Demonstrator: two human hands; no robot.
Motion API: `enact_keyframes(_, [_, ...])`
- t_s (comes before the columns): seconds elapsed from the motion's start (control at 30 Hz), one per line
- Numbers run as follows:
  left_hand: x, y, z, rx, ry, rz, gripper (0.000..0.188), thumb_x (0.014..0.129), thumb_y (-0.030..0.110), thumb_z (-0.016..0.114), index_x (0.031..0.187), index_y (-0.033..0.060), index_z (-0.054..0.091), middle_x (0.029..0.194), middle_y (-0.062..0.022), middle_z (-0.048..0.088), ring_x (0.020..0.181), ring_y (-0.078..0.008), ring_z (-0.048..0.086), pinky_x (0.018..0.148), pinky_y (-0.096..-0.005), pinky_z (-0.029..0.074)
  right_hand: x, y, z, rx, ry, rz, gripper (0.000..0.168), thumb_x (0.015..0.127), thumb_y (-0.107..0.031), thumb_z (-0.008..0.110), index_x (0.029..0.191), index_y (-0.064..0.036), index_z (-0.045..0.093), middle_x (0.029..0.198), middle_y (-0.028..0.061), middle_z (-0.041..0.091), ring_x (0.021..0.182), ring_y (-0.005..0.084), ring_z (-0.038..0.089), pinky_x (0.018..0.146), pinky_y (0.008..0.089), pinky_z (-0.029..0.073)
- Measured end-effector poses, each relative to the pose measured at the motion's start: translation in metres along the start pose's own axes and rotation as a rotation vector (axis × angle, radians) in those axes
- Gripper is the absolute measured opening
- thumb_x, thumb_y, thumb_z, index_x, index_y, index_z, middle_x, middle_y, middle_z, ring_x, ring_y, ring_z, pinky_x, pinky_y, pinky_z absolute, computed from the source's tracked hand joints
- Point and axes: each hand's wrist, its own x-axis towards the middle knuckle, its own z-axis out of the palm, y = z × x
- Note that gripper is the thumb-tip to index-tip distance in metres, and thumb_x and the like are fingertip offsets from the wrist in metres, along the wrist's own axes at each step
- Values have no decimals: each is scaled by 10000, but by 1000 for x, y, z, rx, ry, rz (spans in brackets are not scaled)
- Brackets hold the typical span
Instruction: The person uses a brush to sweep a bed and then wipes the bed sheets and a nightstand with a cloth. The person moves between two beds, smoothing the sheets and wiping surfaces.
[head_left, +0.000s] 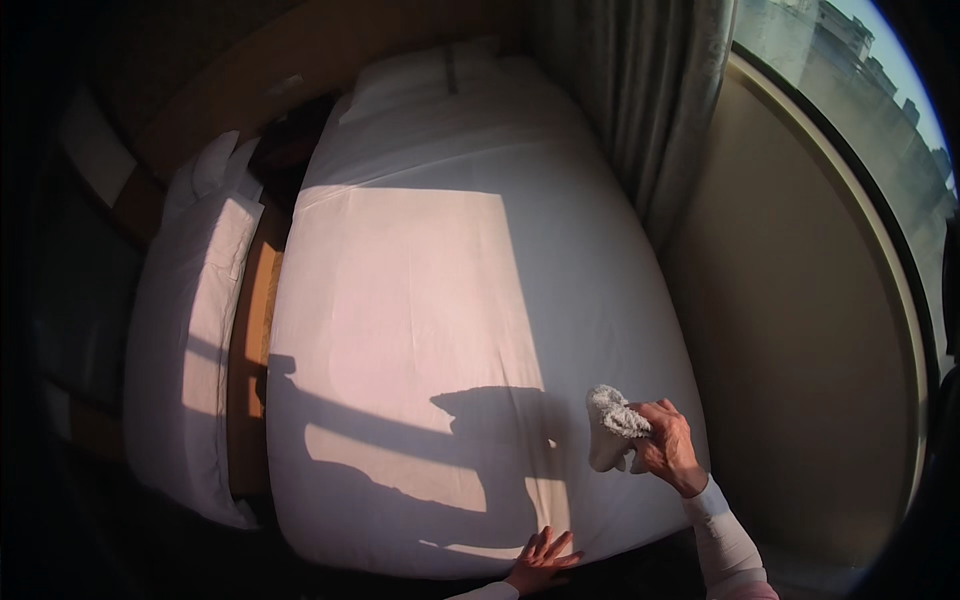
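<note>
My right hand (669, 448) grips a bunched white terry cloth (616, 426) above the shaded right side of a bed, near its lower right corner. Spread on the near edge of the white bed sheet (420, 300), my left hand (545, 559) has its fingers apart and holds nothing. Small creases run up the sheet from my left fingers. Sunlight covers the left and middle of the sheet, with shadows of my arms and the cloth across it.
A second bed with white bedding (169, 330) and pillows (214, 161) stands to the left, beyond a narrow gap. At the right are a grey curtain (637, 90), a low wall (802, 322) and a large window (847, 75). A dark nightstand (292, 142) sits between the beds.
</note>
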Motion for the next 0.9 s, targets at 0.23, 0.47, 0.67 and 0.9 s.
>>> enact_keyframes(0.23, [-1, -9, 10, 48, -21, -16, 880, 721, 758, 514, 1478, 389, 259, 1582, -78, 150, 1443, -443, -12, 1113, -598, -95, 167, 103, 142, -569, -79, -17, 474, 775, -32, 579, 1147, -308, 677, 1374, 113, 474, 1069, 286, 497, 882, 367, 445])
enact_keyframes(0.47, [27, -16, -77, -145, 30, -42, 495, 786, 445, 693, 1244, 277, 611, 1400, -85, 437, 1280, -398, 334, 1018, -561, 258, -125, 112, 122, -474, 58, 37, 341, 740, -78, 605, 1038, -215, 697, 1403, 106, 458, 921, 262, 515, 778, 360, 422])
enact_keyframes(0.67, [176, -119, -118, 129, 429, -340, 650, 820, 407, 670, 1378, 155, 453, 1494, -256, 211, 1342, -532, 163, 1062, -624, 179, -368, 68, 61, -309, -362, 461, 377, 664, -31, 657, 1008, -175, 709, 1226, 181, 572, 921, 319, 590, 779, 399, 455])
enact_keyframes(0.9, [103, 30, -11, 100, -205, -63, 721, 818, 624, 545, 1453, 345, 347, 1556, -200, 136, 1388, -537, 66, 1091, -640, 78, -295, 65, -20, 537, 157, 1118, 295, 731, -1, 529, 992, 11, 666, 924, 196, 664, 789, 310, 639, 739, 327, 503])
